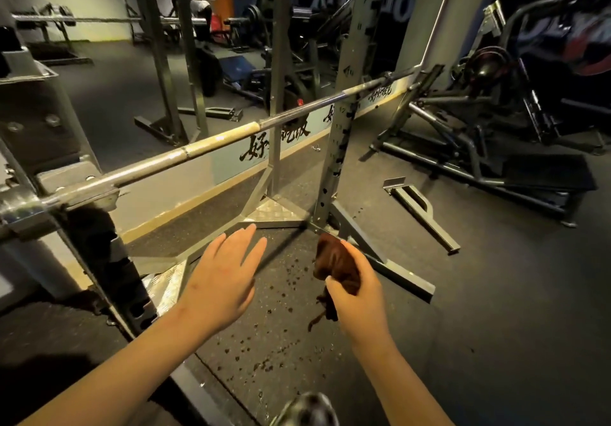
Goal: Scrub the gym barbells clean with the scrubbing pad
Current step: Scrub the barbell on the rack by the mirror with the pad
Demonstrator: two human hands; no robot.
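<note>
- Bar [231, 138] lies across the rack [344, 134], untouched.
- Pad [334, 260], dark and limp, is well below the bar, gripped by the right hand [360, 293].
- Left hand [221, 280], also below the bar, is flat, fingers spread, holding nothing.
- Best, I judge: steady the bar with the left, wrap the pad round it, scrub lengthwise.
- Dark spots [281, 296] dot the floor under the bar.

We see a dark brown scrubbing pad [337, 265]. The silver barbell [220, 140] bears a tan band. Dark spots fleck the grey floor [496, 326].

Left hand [221, 282] flat, right hand [361, 293] gripping scrubbing pad [334, 258]
</note>
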